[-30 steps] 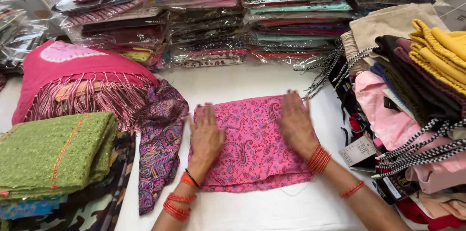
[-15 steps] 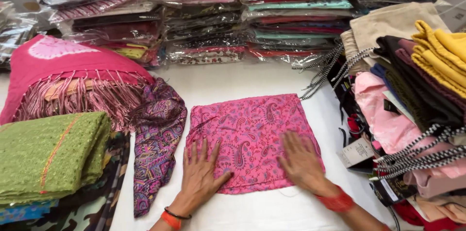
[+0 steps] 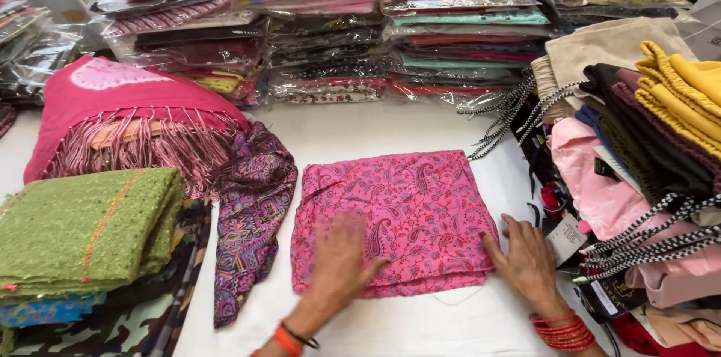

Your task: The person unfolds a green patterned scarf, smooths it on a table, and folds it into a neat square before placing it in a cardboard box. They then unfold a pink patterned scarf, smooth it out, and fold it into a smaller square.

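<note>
Pink paisley folded cotton cloth (image 3: 398,218) | our left hand (image 3: 339,263) flat on it, palm down, gripping nothing | right hand (image 3: 529,259) open at its lower right corner | we'd press evenly, edges square.

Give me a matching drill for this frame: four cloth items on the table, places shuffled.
Things:
1. pink paisley cloth
2. green folded cloth
3. yellow knit
4. purple patterned scarf

Places:
A. top of the right-hand pile
B. under both hands, centre of the table
C. left edge, on a stack
D. just left of the pink cloth

Pairs: 1-B, 2-C, 3-A, 4-D
</note>
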